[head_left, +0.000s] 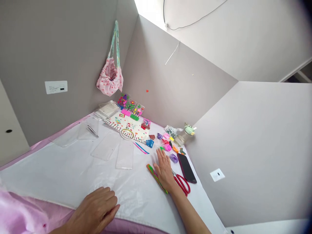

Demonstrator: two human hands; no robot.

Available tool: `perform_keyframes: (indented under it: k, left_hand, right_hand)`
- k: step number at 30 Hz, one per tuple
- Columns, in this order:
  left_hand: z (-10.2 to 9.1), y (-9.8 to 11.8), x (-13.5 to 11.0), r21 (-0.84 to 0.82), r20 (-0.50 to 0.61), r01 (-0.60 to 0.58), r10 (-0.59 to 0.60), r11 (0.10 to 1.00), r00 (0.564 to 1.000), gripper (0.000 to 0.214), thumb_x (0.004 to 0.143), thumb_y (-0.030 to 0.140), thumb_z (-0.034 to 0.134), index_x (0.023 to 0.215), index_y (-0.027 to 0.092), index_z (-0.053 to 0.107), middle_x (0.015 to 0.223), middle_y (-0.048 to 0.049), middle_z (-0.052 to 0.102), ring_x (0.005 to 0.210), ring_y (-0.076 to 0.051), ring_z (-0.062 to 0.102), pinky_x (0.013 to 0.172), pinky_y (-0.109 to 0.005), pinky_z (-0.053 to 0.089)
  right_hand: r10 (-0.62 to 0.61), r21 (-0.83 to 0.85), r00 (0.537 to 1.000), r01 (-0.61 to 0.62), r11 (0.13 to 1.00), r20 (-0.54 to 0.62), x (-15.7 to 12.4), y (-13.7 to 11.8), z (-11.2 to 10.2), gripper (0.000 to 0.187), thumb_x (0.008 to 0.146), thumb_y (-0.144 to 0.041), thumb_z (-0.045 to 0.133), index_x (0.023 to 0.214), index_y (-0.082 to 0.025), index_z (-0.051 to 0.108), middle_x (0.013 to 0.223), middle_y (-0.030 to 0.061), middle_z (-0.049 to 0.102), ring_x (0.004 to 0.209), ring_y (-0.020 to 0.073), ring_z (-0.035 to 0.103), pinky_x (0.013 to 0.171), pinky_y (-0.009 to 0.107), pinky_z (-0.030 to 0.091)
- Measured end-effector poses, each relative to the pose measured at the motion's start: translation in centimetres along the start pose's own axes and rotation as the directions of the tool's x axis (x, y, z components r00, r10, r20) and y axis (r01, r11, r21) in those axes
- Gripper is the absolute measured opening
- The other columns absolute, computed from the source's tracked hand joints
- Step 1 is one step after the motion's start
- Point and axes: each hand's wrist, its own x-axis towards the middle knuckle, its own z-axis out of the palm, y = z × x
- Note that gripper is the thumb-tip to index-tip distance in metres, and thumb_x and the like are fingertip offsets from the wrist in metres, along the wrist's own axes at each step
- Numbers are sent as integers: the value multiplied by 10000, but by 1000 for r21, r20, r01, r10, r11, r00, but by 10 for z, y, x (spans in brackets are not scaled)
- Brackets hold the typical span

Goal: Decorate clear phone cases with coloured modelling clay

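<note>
My right hand reaches forward over the white table cover with its fingers stretched out, nothing visible in it. Its fingertips are close to a green lump of modelling clay. Beside the thumb lies a green and orange strip-like tool, partly covered by the hand. Red-handled scissors lie just right of the wrist, their blades partly hidden. My left hand rests near the front edge, fingers curled in and nothing seen in them. Farther ahead are clear plastic cases lying flat.
Several clay packets cluster at the back right, near a phone and a jar. Decorated panels stand behind a drawn-on white sheet. Tweezers lie at left. A pink bag hangs on the wall.
</note>
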Motion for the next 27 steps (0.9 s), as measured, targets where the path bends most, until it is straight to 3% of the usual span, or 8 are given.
perform_keyframes:
  k: [3, 5, 7, 9, 12, 18, 23, 27]
  left_hand:
    - [1, 1, 0, -13, 1, 17, -17, 1000, 1000, 279, 982, 136, 476, 725, 233, 426, 643, 39, 562, 586, -174, 510, 606, -304, 345]
    - [0, 1, 0, -22, 7, 26, -26, 999, 1000, 277, 981, 136, 483, 727, 232, 427, 646, 38, 559, 593, -176, 507, 611, -307, 341]
    - [0, 1, 0, -33, 17, 25, -24, 999, 1000, 276, 974, 127, 492, 727, 231, 428, 650, 37, 558, 599, -175, 507, 611, -307, 337]
    - [-1, 1, 0, -41, 16, 19, -18, 999, 1000, 280, 970, 115, 490, 723, 230, 426, 644, 39, 554, 591, -172, 501, 599, -305, 330]
    - [-1, 1, 1, -33, 23, 17, -17, 999, 1000, 279, 973, 121, 489, 722, 229, 428, 647, 39, 561, 587, -170, 505, 592, -302, 333]
    - [-2, 1, 1, -12, 24, -14, 14, 1000, 1000, 256, 963, 115, 470, 738, 234, 444, 652, 41, 589, 584, -171, 537, 603, -301, 371]
    - [0, 0, 2, 46, -4, -26, 26, 999, 1000, 273, 965, 127, 456, 716, 234, 425, 637, 34, 586, 567, -163, 539, 572, -293, 379]
    - [-1, 0, 2, 92, -16, -38, 40, 995, 999, 298, 989, 119, 393, 720, 236, 445, 632, 29, 597, 565, -158, 551, 569, -291, 399]
  right_hand:
    - [-135, 35, 989, 133, 990, 58, -19, -35, 0, 716, 1047, -542, 291, 1626, -211, 29, 1671, 159, 232, 1563, 319, 129, 1204, 640, 238]
    - [-341, 83, 925, 331, 940, 167, -32, -62, -1, 855, 985, -661, 359, 1626, -191, 46, 1684, 148, 186, 1564, 338, 101, 1218, 631, 210]
    - [-415, 107, 884, 401, 910, 215, -37, -77, -1, 875, 975, -664, 391, 1626, -187, 51, 1689, 135, 174, 1565, 332, 94, 1229, 615, 192]
    - [-329, 80, 924, 319, 944, 194, -32, -73, -1, 796, 1006, -605, 377, 1627, -217, 64, 1686, 127, 188, 1565, 326, 102, 1228, 625, 178]
    - [-100, 65, 989, 93, 994, 108, -11, -39, -3, 666, 1046, -527, 333, 1623, -273, 118, 1674, 108, 246, 1560, 301, 157, 1228, 612, 196]
    - [8, 59, 999, -5, 998, -34, 39, 18, -21, 624, 1070, -493, 181, 1625, -223, 95, 1666, 149, 250, 1554, 316, 175, 1206, 637, 214]
    - [-45, 70, 997, 49, 996, -56, 63, -15, -9, 603, 1079, -451, 182, 1624, -207, 97, 1673, 127, 244, 1564, 264, 144, 1234, 575, 195]
    - [-185, 71, 982, 182, 981, 33, 71, -49, 17, 607, 1039, -498, 396, 1590, -277, 271, 1640, 69, 347, 1536, 245, 257, 1233, 505, 253]
